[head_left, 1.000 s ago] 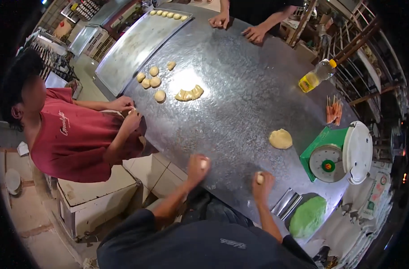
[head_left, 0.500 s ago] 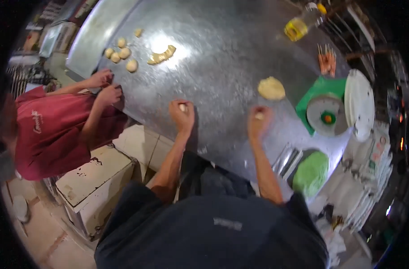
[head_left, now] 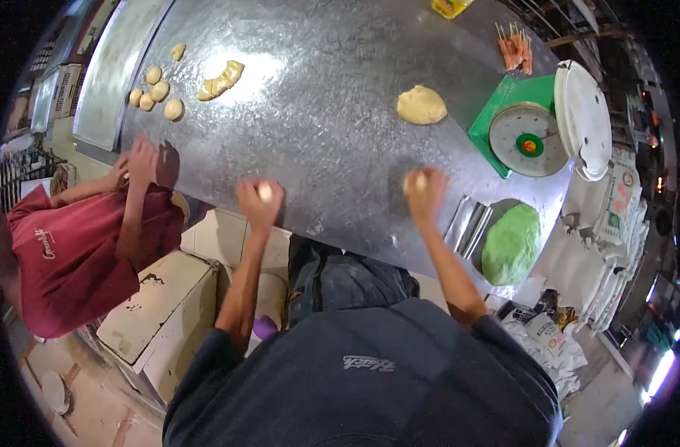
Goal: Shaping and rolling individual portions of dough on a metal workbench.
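Note:
My left hand point(head_left: 258, 205) is curled round a small pale dough ball point(head_left: 264, 191), low against the metal table near its front edge. To its right, my right hand point(head_left: 428, 201) closes in the same way over a second dough ball point(head_left: 421, 181). Both balls peek out between thumb and fingers; their undersides are hidden. A flattened yellowish dough piece point(head_left: 421, 105) lies beyond my right hand. Farther left rest several round dough balls point(head_left: 174, 109), a curved dough strip point(head_left: 221, 80) with cuts across it and a small dough scrap point(head_left: 178, 51).
On the right are a green dial scale point(head_left: 530, 141) with a white pan, metal strips point(head_left: 468, 227), green dough point(head_left: 511, 244) and skewered pieces point(head_left: 514, 51). A yellow bottle point(head_left: 451, 6) lies at the far edge. A co-worker in red point(head_left: 79, 257) stands left, hands point(head_left: 140, 158) at the table.
The view has shifted, so most table items appear farther left or higher. My right hand has come nearer me, away from the flattened dough. Both hands keep their dough balls.

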